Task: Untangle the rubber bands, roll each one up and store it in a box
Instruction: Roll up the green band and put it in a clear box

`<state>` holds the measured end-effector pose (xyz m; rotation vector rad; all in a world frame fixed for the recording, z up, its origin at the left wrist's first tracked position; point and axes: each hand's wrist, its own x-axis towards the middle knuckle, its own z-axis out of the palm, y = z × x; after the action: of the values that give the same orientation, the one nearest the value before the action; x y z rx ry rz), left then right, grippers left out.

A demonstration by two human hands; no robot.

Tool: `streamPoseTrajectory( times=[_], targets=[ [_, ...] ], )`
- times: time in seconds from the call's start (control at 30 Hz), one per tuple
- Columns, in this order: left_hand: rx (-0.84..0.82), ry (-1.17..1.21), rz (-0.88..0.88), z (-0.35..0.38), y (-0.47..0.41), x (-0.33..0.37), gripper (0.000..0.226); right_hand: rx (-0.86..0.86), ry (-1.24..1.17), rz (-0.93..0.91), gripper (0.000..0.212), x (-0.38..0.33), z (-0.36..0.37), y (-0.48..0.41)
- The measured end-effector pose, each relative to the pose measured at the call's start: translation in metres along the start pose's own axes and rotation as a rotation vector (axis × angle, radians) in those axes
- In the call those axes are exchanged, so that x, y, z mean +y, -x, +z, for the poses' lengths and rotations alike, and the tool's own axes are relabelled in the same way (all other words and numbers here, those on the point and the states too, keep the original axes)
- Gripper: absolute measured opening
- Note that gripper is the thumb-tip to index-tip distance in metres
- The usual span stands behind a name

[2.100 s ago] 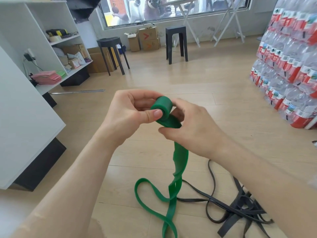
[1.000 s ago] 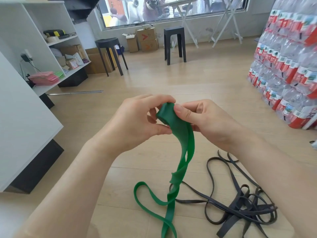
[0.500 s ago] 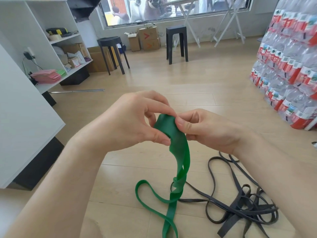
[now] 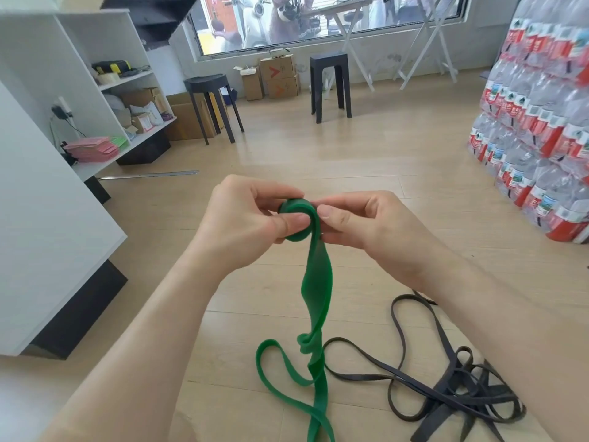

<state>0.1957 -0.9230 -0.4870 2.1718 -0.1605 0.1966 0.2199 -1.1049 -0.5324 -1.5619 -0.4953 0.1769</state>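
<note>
Green band (image 4: 316, 282) is tightening back into a compact roll, after loosening a second ago. Left hand (image 4: 245, 228) thumb is now pressing its flat end; right hand (image 4: 366, 224) is shifting closer, thumb beside the roll.

Very little can be read here. Two stacked brown cardboard boxes (image 4: 279, 77) under the window each carry an orange-red mark shaped like an arrowhead or the letter V turned on its side; no words on them are legible. The shrink-wrapped packs of clear plastic water bottles (image 4: 538, 122) stacked at the right wear red and white labels with a small dark green mountain-shaped emblem and square code patches, but the printed characters are too small and blurred to make out. No other text, number or sign is legible.
</note>
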Motion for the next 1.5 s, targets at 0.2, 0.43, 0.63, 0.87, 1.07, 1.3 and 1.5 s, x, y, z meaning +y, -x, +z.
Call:
streamPoseTrajectory(
  times=[0.2,0.43,0.63,0.87,1.07,1.3,1.5],
  targets=[
    [0.002,0.216,-0.017,0.003,0.000,0.001,0.029,0.037,-0.038,-0.032,0.036,-0.006,-0.002,0.000],
    [0.045,0.359,0.020,0.008,-0.002,0.003,0.039,-0.073,-0.037,0.034,0.030,-0.020,-0.010,0.001],
    [0.071,0.439,0.035,0.016,-0.002,0.002,0.035,-0.031,0.019,-0.011,0.033,-0.030,-0.013,0.000],
    [-0.311,0.692,0.020,0.035,-0.009,-0.020,0.049,0.154,-0.050,-0.143,0.029,-0.042,-0.016,-0.006],
    [-0.591,-0.244,-0.186,0.054,-0.011,-0.062,0.014,0.314,-0.271,-0.199,0.022,-0.059,-0.048,-0.007],
    [0.734,-0.657,0.274,-0.027,-0.024,-0.040,0.027,0.350,-0.230,-0.165,0.025,-0.033,-0.050,-0.011],
    [-0.542,-1.117,-0.534,-0.027,-0.016,-0.076,0.048,0.231,-0.043,-0.065,0.030,-0.009,-0.024,-0.009]
  ],
)
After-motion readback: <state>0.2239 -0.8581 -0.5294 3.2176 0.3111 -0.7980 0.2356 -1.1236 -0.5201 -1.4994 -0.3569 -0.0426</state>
